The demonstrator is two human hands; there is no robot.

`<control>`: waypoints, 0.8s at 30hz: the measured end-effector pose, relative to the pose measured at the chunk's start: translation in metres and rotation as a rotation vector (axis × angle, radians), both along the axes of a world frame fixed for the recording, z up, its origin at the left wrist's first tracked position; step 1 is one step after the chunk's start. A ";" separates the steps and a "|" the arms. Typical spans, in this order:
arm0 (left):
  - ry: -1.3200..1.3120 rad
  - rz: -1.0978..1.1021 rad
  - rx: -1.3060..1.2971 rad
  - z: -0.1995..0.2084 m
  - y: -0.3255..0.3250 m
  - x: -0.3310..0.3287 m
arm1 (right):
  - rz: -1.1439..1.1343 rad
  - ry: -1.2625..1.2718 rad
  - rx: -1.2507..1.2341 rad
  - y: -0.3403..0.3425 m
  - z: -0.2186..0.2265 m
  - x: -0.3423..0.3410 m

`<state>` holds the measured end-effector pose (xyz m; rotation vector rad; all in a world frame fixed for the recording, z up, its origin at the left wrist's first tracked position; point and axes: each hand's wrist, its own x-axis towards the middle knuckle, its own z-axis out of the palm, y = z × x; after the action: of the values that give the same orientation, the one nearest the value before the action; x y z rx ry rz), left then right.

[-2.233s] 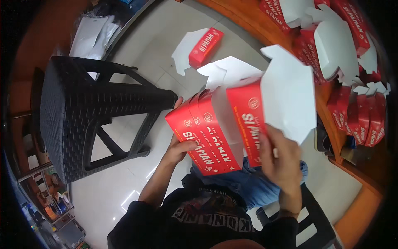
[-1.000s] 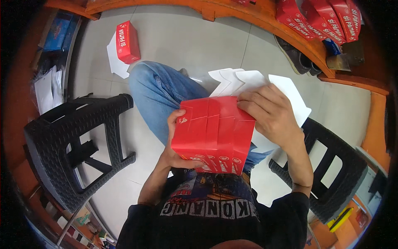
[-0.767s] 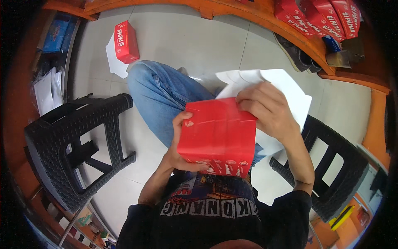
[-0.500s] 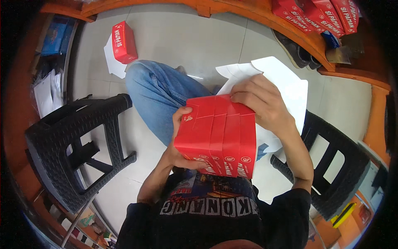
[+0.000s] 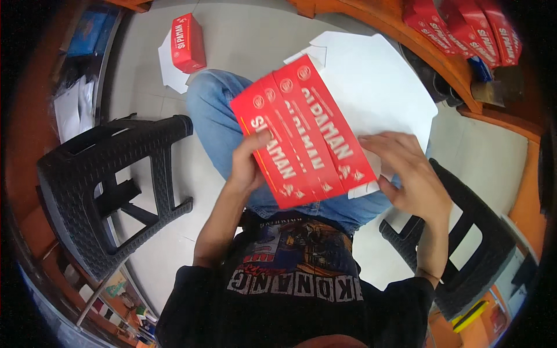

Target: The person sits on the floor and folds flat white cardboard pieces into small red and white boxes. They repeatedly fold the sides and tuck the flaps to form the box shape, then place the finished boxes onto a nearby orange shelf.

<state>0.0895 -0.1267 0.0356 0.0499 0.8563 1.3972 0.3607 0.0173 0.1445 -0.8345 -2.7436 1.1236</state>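
Note:
Several red cardboard boxes with white print are nested into one stack, held tilted over my lap. My left hand is closed around the stack's left side, with the thumb on the printed face. At its right edge, my right hand touches the cardboard with its fingertips. The right fingers are spread, with the thumb apart near the lower corner. A small white flap sticks out at that corner. White flat cardboard lies behind the stack, partly hidden by it.
Another red box stands on white cardboard on the tiled floor. Black plastic stools stand to my left and right. More red boxes sit on the orange shelf. Shoes lie below it.
The stack has turned so that its printed side faces up. My right hand has moved from its top edge down to its right edge, with the fingers spreading. My left hand still holds it.

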 end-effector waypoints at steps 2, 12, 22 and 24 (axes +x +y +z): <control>-0.011 -0.002 -0.007 -0.004 0.011 0.000 | 0.011 0.016 0.143 -0.002 -0.022 -0.002; 0.088 0.007 -0.062 -0.007 0.020 -0.006 | 0.073 0.145 0.260 0.013 -0.041 -0.005; 0.086 0.067 -0.053 -0.004 0.028 -0.001 | 0.025 0.182 -0.177 -0.005 -0.054 -0.008; 0.098 0.095 -0.069 -0.005 0.030 0.002 | 0.027 0.200 -0.267 -0.006 -0.051 -0.005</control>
<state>0.0913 -0.0963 0.0308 0.0257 0.9987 1.4624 0.3559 0.0111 0.0933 -0.6670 -2.4855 1.5129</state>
